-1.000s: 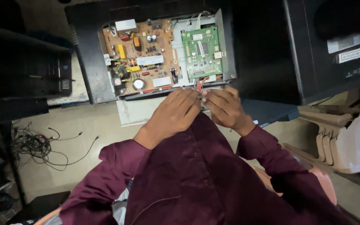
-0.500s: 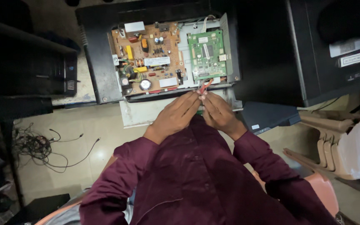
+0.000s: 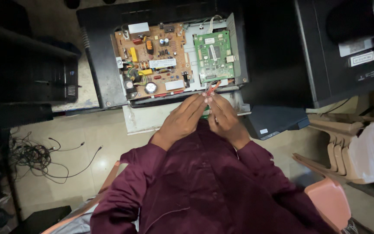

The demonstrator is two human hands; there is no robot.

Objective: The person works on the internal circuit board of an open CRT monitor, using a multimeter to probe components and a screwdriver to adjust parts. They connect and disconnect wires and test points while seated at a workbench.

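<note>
Both hands met at the near edge of an opened black machine (image 3: 100, 65). The left hand (image 3: 182, 121) and right hand (image 3: 224, 119) had fingertips pressed together, pinching a small bundle of red wires (image 3: 212, 88) that rose toward the green circuit board (image 3: 214, 56). A larger brown circuit board (image 3: 154, 60) lay just left of it. Loose cables (image 3: 35, 156) sprawled on the floor, far left.

Bare floor (image 3: 96, 130) left of centre open for reach. Opened black device (image 3: 104, 56) with circuit boards blocks upper centre. Black units (image 3: 334, 52) crowd upper right; stacked chairs (image 3: 338, 151) right; cable tangle (image 3: 35, 156) lower left.
</note>
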